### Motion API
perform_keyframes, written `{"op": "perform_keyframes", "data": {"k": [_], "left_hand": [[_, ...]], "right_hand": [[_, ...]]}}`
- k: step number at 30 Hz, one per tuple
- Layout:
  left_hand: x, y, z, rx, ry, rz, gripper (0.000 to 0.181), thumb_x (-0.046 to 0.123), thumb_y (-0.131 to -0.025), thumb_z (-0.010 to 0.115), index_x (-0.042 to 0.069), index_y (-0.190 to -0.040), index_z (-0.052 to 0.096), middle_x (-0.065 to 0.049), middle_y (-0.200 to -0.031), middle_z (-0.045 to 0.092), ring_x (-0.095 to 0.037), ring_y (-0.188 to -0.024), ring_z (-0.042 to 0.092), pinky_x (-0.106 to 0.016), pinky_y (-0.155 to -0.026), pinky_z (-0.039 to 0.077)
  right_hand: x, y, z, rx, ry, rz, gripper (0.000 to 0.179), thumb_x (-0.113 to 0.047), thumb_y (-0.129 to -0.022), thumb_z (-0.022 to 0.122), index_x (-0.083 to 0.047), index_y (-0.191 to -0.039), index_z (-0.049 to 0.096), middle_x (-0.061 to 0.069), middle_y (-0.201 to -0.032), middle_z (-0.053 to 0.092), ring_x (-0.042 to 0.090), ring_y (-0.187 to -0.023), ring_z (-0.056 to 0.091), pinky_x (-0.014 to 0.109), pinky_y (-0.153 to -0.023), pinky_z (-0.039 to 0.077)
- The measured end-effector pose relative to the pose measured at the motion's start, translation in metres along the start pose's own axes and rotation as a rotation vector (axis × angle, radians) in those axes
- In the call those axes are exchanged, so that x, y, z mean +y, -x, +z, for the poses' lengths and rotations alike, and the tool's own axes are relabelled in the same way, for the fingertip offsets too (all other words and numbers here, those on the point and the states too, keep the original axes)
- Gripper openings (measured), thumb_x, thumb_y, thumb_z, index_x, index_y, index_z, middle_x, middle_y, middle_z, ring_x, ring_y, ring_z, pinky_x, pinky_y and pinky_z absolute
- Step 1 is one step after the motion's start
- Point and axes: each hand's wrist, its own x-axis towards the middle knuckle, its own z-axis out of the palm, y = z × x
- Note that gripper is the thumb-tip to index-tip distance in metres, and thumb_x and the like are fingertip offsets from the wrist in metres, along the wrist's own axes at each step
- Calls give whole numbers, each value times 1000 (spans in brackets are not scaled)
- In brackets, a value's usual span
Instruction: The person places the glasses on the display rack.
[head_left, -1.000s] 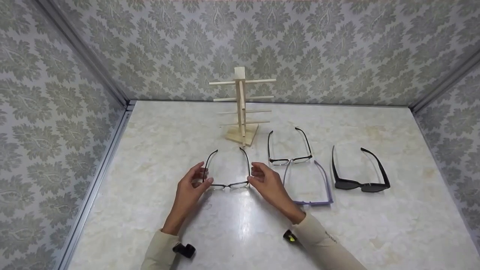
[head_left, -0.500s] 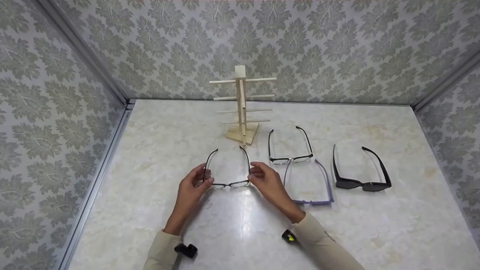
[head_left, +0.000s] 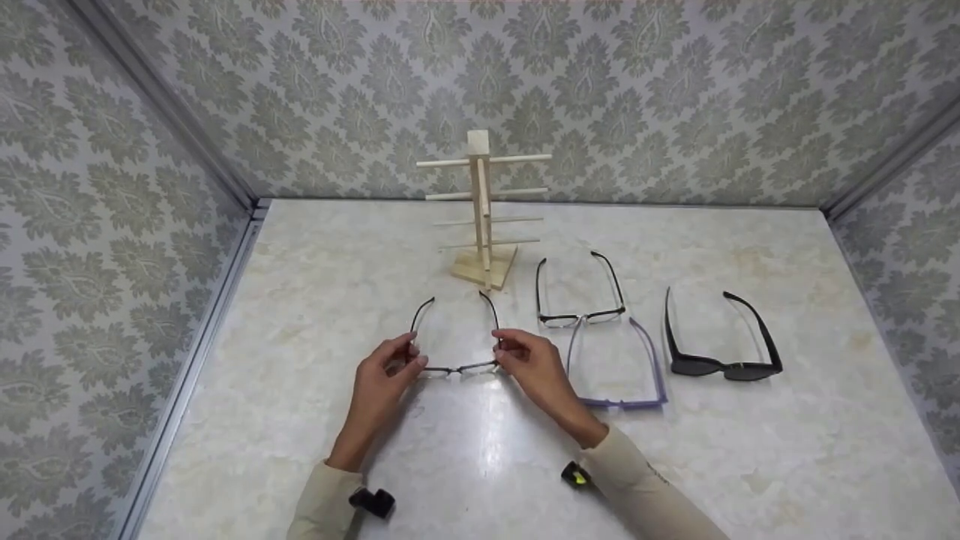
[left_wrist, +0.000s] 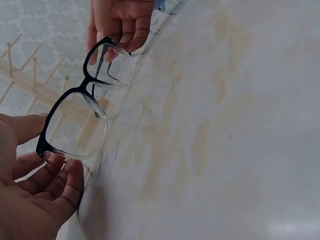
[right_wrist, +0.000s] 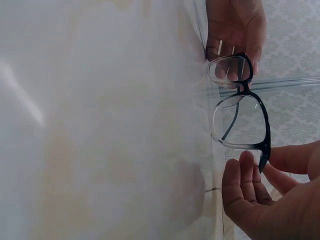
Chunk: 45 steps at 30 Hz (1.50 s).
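Note:
A pair of eyeglasses (head_left: 437, 370) with a dark upper rim and clear lower rim has its temples spread, pointing away from me. My left hand (head_left: 382, 375) pinches its left side near the hinge. On the opposite side my right hand (head_left: 536, 367) grips the other temple close to the hinge. The left wrist view shows the eyeglasses (left_wrist: 86, 82) front-on, with thumb and fingers at the rim's corner. From the right wrist, the dark bridge of the eyeglasses (right_wrist: 243, 90) and both lenses show between the hands. Fingers partly hide the temples.
Beyond the eyeglasses stands a wooden rack (head_left: 480, 202) with horizontal pegs. To the right lie black-rimmed glasses (head_left: 602, 315), purple-framed glasses (head_left: 637, 406) and dark sunglasses (head_left: 694, 367), all with temples open. Patterned walls (head_left: 600, 90) border the marbled table (head_left: 315, 270).
Both hands' fingers have drawn in onto the temples; the right index finger lay apart before and now touches its temple. The eyeglasses have hardly moved.

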Motion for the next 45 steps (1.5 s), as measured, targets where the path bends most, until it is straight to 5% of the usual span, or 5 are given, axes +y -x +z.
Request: {"op": "perform_keyframes", "data": {"k": [16, 31, 41, 45], "left_hand": [[21, 5, 1, -85, 3, 92, 55, 2, -98, 84, -3, -149, 65, -20, -120, 69, -27, -113, 71, -29, -91, 62], [39, 9, 10, -131, -20, 181, 57, 3, -96, 85, 0, -150, 67, -23, -118, 69, -33, -105, 74, -41, -93, 64], [52, 5, 15, -122, -11, 231, 57, 0, -95, 86, -2, -148, 67, -5, -113, 71, -22, -100, 73, -37, -92, 65], [58, 3, 17, -130, -25, 232, 58, 1, -95, 86, -2, -149, 66, -9, -115, 72, -22, -101, 72, -39, -93, 64]], "right_hand": [[-15, 12, -15, 21, -33, 31, 33, 9, -100, 70, 15, -132, 71, 32, -112, 75, 30, -98, 74, 18, -80, 60], [-32, 21, -40, 38, -1, 37, 33, 8, -100, 72, 9, -133, 74, 29, -115, 76, 27, -101, 74, 20, -84, 61], [-43, 21, -52, 35, 20, 27, 34, 6, -102, 72, 6, -136, 74, 22, -116, 78, 43, -110, 73, 21, -88, 61], [-47, 20, -57, 42, 25, 28, 34, 5, -103, 72, 5, -137, 74, 18, -115, 78, 43, -111, 73, 22, -89, 61]]}}
